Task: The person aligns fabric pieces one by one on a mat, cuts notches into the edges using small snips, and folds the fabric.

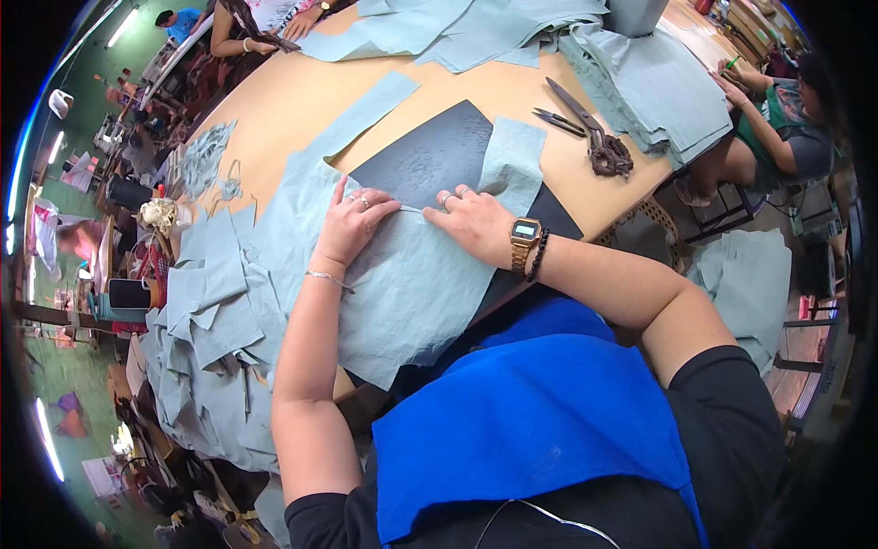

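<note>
A pale grey-green fabric piece (416, 293) lies across a dark flat board (425, 151) at the table's near edge. My left hand (355, 224) pinches the fabric's upper edge between thumb and fingers. Close by on the right, my right hand (471, 224) grips the same edge, its thumb toward my left thumb. A narrow strip of the edge shows between the two thumbs, looking folded. Part of the cloth hangs over the table edge toward my blue apron. Large shears (594, 133) with wrapped handles and small dark snips (560, 123) lie beyond my right hand.
Fabric pieces (215, 293) are heaped on the left, and a thick fabric stack (649, 82) sits at the back right. Small scraps (206, 156) lie at the far left. One person's hands (283, 32) work across the table; another person (777, 119) sits at right.
</note>
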